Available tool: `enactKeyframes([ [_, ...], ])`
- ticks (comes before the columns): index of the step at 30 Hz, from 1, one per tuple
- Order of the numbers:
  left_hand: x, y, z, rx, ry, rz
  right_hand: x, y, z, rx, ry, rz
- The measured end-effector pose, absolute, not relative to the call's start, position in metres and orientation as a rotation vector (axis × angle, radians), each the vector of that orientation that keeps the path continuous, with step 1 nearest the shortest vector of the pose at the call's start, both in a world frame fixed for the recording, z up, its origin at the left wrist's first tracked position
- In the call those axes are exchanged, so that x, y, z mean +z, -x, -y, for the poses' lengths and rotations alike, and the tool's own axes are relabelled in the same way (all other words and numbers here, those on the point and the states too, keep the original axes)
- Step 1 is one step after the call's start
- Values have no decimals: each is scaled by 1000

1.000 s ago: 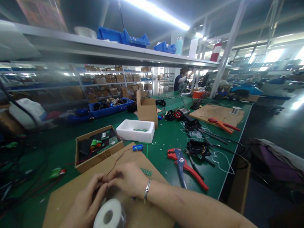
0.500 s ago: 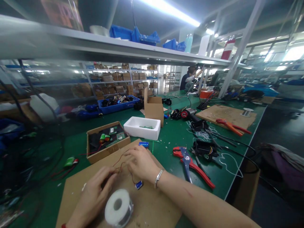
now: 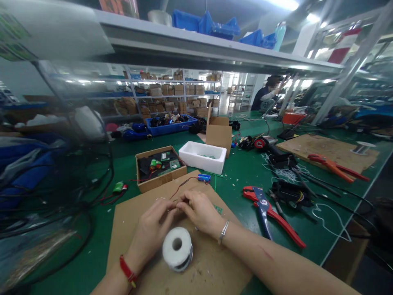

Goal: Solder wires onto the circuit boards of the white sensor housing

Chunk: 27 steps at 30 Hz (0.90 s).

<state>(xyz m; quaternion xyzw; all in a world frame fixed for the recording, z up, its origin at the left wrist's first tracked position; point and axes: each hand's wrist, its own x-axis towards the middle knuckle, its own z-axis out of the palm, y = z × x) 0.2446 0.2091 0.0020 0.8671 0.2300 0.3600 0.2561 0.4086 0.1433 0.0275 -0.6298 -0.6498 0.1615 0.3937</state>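
Note:
My left hand (image 3: 157, 223) and my right hand (image 3: 201, 209) meet over a brown cardboard sheet (image 3: 211, 266), fingertips almost touching. Each pinches thin wire, though the ends between the fingers are too small to make out. A red and dark wire (image 3: 181, 185) runs from the fingers up to a blue cylindrical cell (image 3: 204, 178) at the sheet's far edge. Just below the hands stands a spool of solder wire (image 3: 177, 248), white flange upward. Part of a small green circuit board (image 3: 218, 209) shows beside my right hand.
Red-and-blue wire strippers (image 3: 264, 209) lie right of the sheet, near black tool parts (image 3: 291, 194). Behind are a carton of boards (image 3: 162, 179) and a white foam box (image 3: 202, 159). A shelf (image 3: 215, 51) crosses overhead. One person (image 3: 265, 96) sits far back.
The view has swung left, so everything appears further right. My hands have come together at the fingertips. The small blue part that hung on wires below my right hand no longer shows.

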Motion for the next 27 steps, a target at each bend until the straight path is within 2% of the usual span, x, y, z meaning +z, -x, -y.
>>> enactKeyframes([
  [11,9,-249,-208,889,-1965,-796,18,-407,-144,649,1401,1488],
  [27,17,-254,-200,894,-1825,-849,17,-404,-143,614,1424,1430],
])
